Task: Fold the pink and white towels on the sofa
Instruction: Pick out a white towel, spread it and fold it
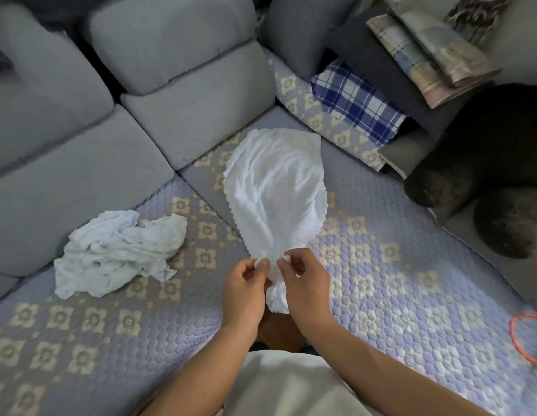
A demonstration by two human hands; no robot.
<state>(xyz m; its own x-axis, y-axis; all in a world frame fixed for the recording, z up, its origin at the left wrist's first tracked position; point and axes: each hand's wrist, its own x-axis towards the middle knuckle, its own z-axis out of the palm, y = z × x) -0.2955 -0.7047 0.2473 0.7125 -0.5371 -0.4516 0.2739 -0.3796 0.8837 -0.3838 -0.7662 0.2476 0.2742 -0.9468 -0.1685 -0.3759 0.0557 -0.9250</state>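
Sofa (81, 187) carried a quilted cover (411, 295); white towel (273, 187) lay mid-cover, bunched at its near end, crumpled towel (117, 253) to its left (colour unclear). Left hand (246, 291) and right hand (304, 285) each pinched the near end, fingers curled.

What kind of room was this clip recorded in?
Probably a home living room: a grey sectional sofa under a quilted patterned cover, loose towels, and folded laundry stacked in the corner.

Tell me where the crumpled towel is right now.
In the head view, the crumpled towel lies on the quilted sofa cover, left of both hands, near the grey cushions.
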